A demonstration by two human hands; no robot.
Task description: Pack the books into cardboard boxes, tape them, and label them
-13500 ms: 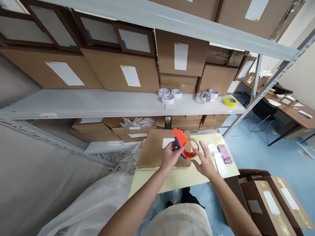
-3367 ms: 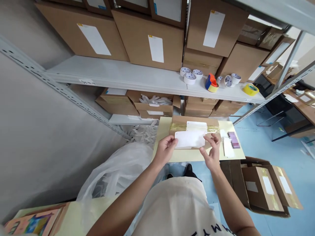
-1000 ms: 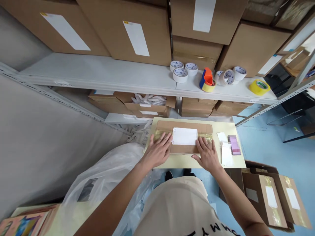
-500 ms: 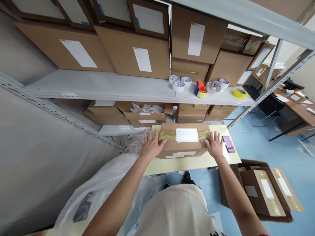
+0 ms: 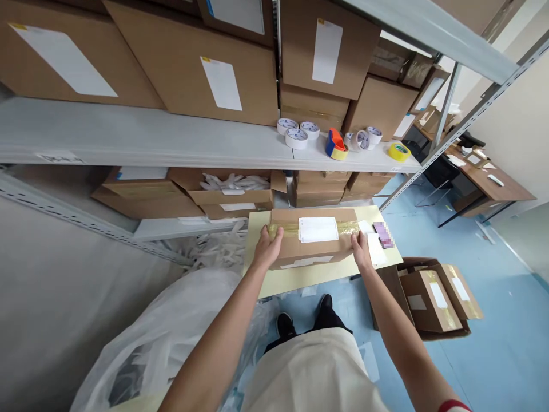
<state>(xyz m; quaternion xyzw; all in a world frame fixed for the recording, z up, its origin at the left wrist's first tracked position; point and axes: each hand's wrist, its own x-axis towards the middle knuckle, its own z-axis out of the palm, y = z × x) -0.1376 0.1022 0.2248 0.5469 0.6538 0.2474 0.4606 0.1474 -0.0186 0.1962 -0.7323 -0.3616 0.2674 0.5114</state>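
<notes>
A taped cardboard box (image 5: 312,252) with a white label (image 5: 318,229) on its top is at the pale yellow table (image 5: 278,284). My left hand (image 5: 267,247) grips its left end, thumb on top and the other fingers hidden behind the side. At the opposite end my right hand (image 5: 361,249) is closed on the box in the same way. Whether the box's underside touches the table I cannot tell. Beside my right hand lie white papers (image 5: 376,248) and a phone (image 5: 383,234) with a purplish screen.
A metal shelf (image 5: 193,134) with large cartons spans the front, holding tape rolls (image 5: 297,138) and a tape dispenser (image 5: 335,145). An open carton (image 5: 397,309) with taped boxes stands on the floor at right. A large clear plastic bag (image 5: 171,326) bulges at left.
My hands have gone from lying spread on the box's ends to gripping them. The view has shifted, so the shelf and table appear further left.
</notes>
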